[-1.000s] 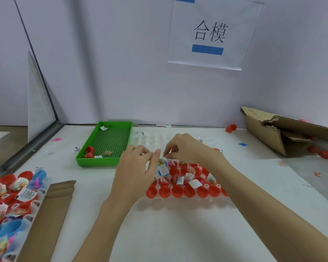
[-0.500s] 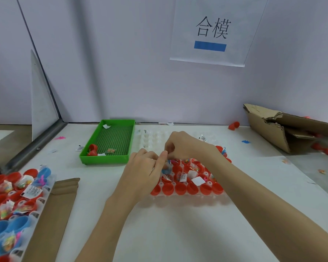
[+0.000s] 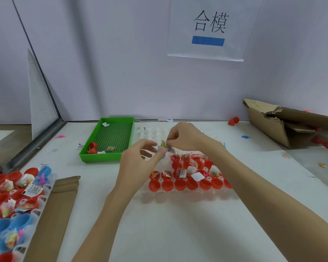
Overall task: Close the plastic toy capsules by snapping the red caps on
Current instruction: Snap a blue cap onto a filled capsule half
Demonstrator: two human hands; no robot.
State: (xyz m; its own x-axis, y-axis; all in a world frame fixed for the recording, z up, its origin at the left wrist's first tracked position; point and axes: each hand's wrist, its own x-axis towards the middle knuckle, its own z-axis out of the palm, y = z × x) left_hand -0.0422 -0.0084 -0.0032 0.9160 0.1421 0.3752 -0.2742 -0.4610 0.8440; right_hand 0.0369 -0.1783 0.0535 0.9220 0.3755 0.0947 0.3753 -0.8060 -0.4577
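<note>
Open red capsules [image 3: 186, 178], seemingly toy-filled

Bare desk [image 3: 178, 233] lies open along the near edge; the capsule tray [image 3: 189, 184] blocks mid-desk, the green tray [image 3: 110, 142] behind-left, torn cardboard box [image 3: 284, 125] at the far-right corner.

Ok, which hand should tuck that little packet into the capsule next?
Probably the right hand: it already pinches the small packet directly above the capsule, which the left hand holds over the tray of red caps. The left's grip is busy steadying the capsule.
</note>
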